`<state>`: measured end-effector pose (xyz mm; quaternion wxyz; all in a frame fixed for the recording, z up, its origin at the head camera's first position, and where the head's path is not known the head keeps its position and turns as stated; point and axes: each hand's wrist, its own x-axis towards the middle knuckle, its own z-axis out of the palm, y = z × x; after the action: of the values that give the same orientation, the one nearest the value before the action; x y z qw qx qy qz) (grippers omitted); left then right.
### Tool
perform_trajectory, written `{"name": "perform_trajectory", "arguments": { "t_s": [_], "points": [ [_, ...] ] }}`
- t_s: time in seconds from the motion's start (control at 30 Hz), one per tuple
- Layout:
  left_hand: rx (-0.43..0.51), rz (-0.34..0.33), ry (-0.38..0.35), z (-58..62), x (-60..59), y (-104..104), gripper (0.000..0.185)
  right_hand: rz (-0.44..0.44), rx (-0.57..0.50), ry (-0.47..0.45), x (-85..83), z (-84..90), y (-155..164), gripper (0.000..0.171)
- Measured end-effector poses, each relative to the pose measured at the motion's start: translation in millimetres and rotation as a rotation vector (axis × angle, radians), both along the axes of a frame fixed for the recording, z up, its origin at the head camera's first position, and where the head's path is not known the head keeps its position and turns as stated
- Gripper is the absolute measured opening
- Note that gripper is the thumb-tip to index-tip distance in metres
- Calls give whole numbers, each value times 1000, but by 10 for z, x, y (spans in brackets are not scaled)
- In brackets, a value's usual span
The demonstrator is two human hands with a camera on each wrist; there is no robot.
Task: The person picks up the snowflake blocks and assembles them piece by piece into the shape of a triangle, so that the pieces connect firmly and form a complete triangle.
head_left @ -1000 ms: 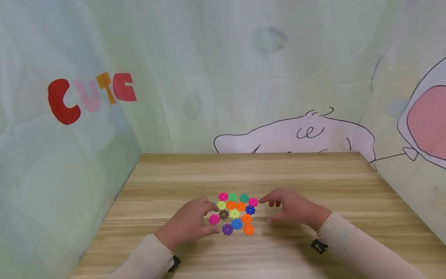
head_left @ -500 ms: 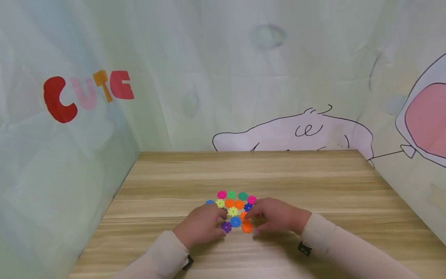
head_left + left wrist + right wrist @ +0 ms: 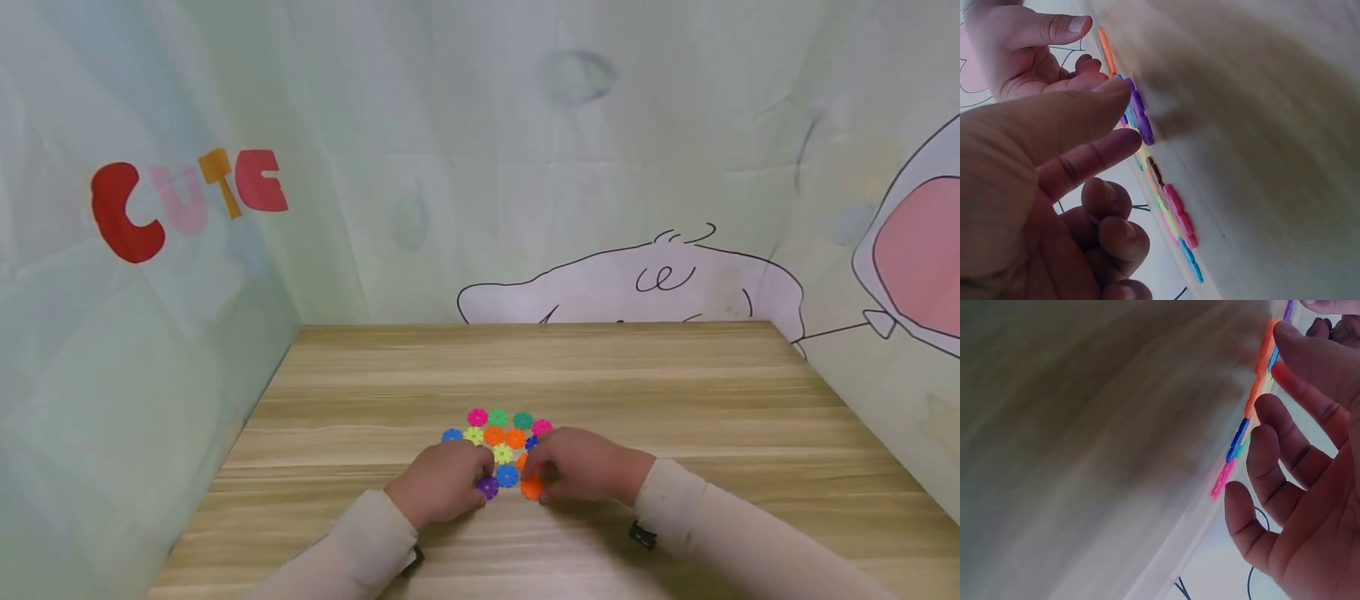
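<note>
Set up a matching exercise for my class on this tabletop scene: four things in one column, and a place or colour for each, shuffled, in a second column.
Things:
1. left hand
2. right hand
3. CUTE lettering
4. table

Descriptions:
A. light wood grain
B. on the left wall
C. fingers at the orange flower piece
D. fingers at the purple flower piece

Pairs: 1-D, 2-C, 3-B, 4-A

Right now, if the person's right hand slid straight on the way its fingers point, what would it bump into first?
Probably the orange disc its fingertips already reach in the flat cluster, then the left hand beyond; depth is unclear.
</note>
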<state>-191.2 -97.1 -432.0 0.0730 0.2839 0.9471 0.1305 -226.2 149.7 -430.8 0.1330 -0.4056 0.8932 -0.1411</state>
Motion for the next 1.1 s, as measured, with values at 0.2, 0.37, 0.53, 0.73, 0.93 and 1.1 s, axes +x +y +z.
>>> {"name": "perform_trajectory", "arguments": {
  "t_s": [0.2, 0.37, 0.53, 0.73, 0.93, 1.1],
  "points": [
    [-12, 8, -10, 7, -3, 18, 17, -14, -7, 6, 9, 0, -31, 24],
    [9, 23, -38, 9, -4, 23, 18, -17, -21, -4, 19, 0, -44, 24],
    [34, 48, -81, -5, -6, 14, 23, 2, -33, -23, 18, -16, -55, 27],
    [57, 49, -108, -21, -4, 1, 28, -6, -20, -45, 20, -12, -59, 24],
    [106, 32, -166, -25, 4, -22, 29, -49, -1, -55, 30, 9, -73, 24],
    [185, 19, -202, 7, 2, -91, 27, -85, -21, -86, 43, 2, -66, 28]
  ]
}}
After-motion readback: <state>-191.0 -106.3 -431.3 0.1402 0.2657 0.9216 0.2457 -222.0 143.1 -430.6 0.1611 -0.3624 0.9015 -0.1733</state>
